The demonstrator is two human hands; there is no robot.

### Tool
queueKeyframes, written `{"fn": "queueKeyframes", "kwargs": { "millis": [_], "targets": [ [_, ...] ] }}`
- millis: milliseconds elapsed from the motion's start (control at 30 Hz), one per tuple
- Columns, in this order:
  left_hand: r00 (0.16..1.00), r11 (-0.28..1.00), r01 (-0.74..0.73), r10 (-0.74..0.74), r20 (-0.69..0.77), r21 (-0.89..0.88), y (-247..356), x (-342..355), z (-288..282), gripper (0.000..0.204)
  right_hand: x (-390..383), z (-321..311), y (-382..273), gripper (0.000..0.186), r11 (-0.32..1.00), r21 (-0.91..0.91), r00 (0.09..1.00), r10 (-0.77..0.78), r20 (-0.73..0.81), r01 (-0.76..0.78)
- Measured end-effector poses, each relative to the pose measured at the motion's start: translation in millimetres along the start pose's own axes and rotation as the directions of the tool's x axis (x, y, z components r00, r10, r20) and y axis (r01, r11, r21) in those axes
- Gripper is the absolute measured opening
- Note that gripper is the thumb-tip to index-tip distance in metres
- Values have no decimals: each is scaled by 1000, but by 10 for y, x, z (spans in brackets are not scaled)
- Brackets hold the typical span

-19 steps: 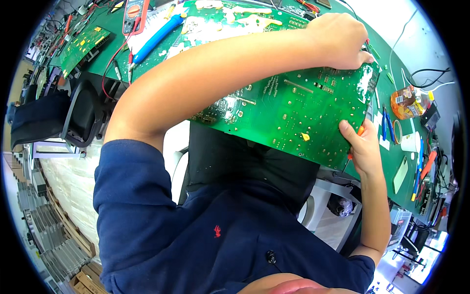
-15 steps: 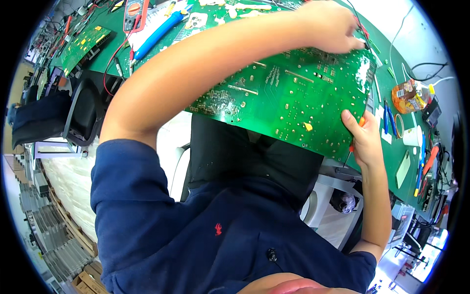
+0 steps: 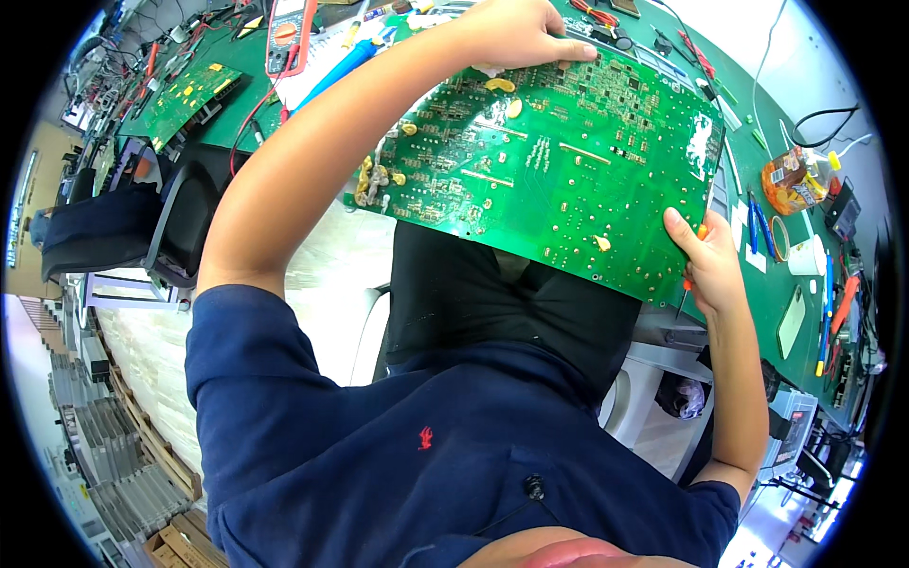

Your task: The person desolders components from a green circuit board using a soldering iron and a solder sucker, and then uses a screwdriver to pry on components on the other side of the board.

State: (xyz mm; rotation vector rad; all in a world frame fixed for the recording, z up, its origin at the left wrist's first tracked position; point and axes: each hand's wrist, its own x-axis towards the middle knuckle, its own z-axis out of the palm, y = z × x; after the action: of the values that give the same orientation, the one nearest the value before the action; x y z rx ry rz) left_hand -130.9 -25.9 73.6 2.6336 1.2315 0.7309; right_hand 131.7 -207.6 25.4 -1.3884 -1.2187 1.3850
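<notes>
A large green circuit board [image 3: 549, 199] is held tilted over the bench's near edge and my lap, its face dotted with solder joints and yellowish glue blobs. My left hand [image 3: 525, 36] grips its far edge, thumb lying on the face; the other fingers are mostly hidden. At the near right corner my right hand [image 3: 712, 260] holds the board with the thumb on top. In that same hand is a screwdriver [image 3: 688, 283] with an orange handle, its dark shaft pointing down past the board's edge.
On the green bench are a red multimeter [image 3: 287, 34] with leads, a blue pen-shaped tool [image 3: 341, 72], and another circuit board [image 3: 194, 99] at left. At right are a jar [image 3: 793, 182], blue pliers [image 3: 759, 225], a tape roll [image 3: 778, 239], a white cup [image 3: 807, 256] and a phone [image 3: 792, 322].
My left hand has moved left from the board's far right corner to the middle of its far edge and now grips there. The right hand keeps its hold on board and screwdriver.
</notes>
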Motion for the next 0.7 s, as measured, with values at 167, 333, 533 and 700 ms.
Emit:
{"fn": "queueKeyframes", "kwargs": {
  "millis": [167, 333, 533, 700],
  "targets": [
    [998, 988, 24, -15, 66, -152, 70, -58, -195, 50, -40, 75, 0, 40, 996, -17, 996, -88, -19, 88],
    [993, 976, 46, -68, -95, -215, 547, -234, -643, 43, -265, 32, -194, 41, 948, -131, 946, -305, -113, 290],
    [932, 985, -117, 66, -357, -123, 783, -596, -1296, 38, -226, 260, -490, 42, 824, -268, 842, -535, -76, 499],
    [839, 983, -142, 59, -540, -113, 806, -685, -839, 31, 148, -53, -322, 39, 789, -290, 808, -584, -81, 541]
  ]
}}
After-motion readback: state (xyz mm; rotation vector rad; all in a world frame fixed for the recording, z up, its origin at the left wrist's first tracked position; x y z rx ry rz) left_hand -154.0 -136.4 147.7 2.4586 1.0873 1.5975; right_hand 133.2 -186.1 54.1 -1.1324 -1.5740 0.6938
